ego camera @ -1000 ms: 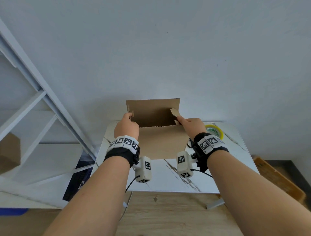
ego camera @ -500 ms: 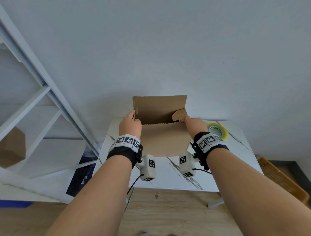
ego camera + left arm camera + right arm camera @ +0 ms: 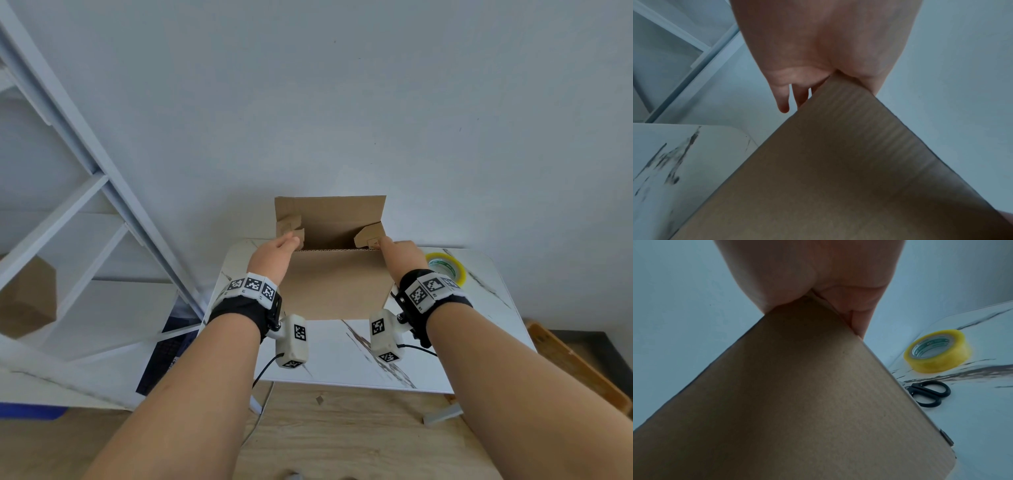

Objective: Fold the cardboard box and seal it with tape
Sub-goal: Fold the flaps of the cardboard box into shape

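An open brown cardboard box (image 3: pixel 335 284) stands on the white marble-pattern table (image 3: pixel 342 353), its back flap upright against the wall. My left hand (image 3: pixel 274 253) straddles the box's near left top corner, thumb on one side and fingers on the other, against the small left side flap (image 3: pixel 291 222), which leans inward. My right hand (image 3: pixel 400 255) grips the near right corner, a fingertip on the right side flap (image 3: pixel 370 234). In the wrist views the box wall (image 3: pixel 838 162) (image 3: pixel 787 386) wedges between thumb and fingers. A yellow tape roll (image 3: pixel 445 269) (image 3: pixel 937 350) lies to the right.
Black-handled scissors (image 3: pixel 929 392) lie on the table beside the box, near the tape. A white slanted shelf frame (image 3: pixel 85 205) stands at the left with a cardboard piece (image 3: pixel 27 298) behind it. A wooden tray (image 3: pixel 575 366) sits on the floor at the right.
Both hands have spread to the box's top corners. The left side flap has come into sight and the right one has tipped further inward. The box sits a little more squared.
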